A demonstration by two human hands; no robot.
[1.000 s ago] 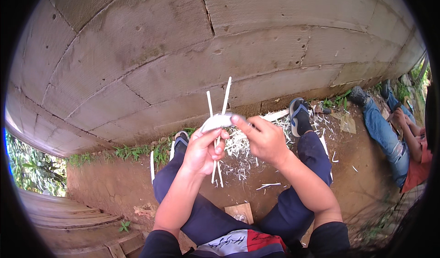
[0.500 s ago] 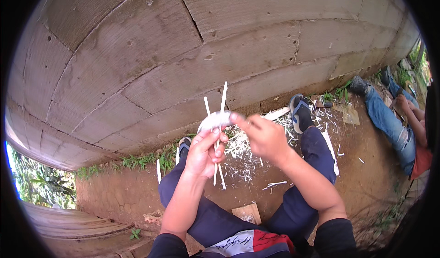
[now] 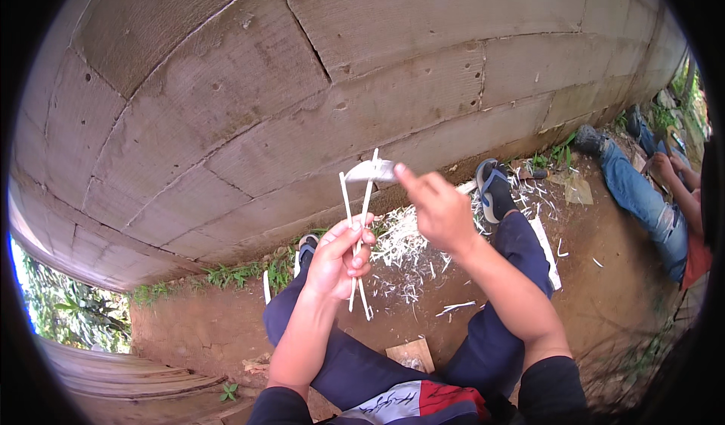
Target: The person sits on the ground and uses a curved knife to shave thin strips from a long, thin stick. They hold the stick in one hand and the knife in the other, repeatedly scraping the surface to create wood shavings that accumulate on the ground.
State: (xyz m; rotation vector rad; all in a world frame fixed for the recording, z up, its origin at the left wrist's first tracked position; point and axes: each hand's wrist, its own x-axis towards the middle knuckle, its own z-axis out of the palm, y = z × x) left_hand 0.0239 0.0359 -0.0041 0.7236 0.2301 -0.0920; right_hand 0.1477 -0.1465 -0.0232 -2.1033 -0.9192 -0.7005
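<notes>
Pinched in my left hand (image 3: pixel 332 259) are two thin, pale sticks (image 3: pixel 367 200), which look like bamboo strips. They stand nearly upright and cross at the fingers, their lower ends sticking out below the hand. My right hand (image 3: pixel 444 217) is closed round a knife whose handle the fingers hide. Its curved, silvery blade (image 3: pixel 368 171) points left across the upper ends of the sticks, apart from my left hand. The right index finger is stretched along the blade's base.
White shavings (image 3: pixel 404 244) cover the dirt between my sandalled feet. A concrete block wall (image 3: pixel 249 115) rises ahead. A small board (image 3: pixel 411 349) lies between my thighs. At the far right sits another person in blue jeans (image 3: pixel 638 191). Loose strips (image 3: pixel 455 306) lie near my right knee.
The knife blade has moved up the sticks, from close above my left fingers to near their top ends. My left hand and the sticks sit slightly lower.
</notes>
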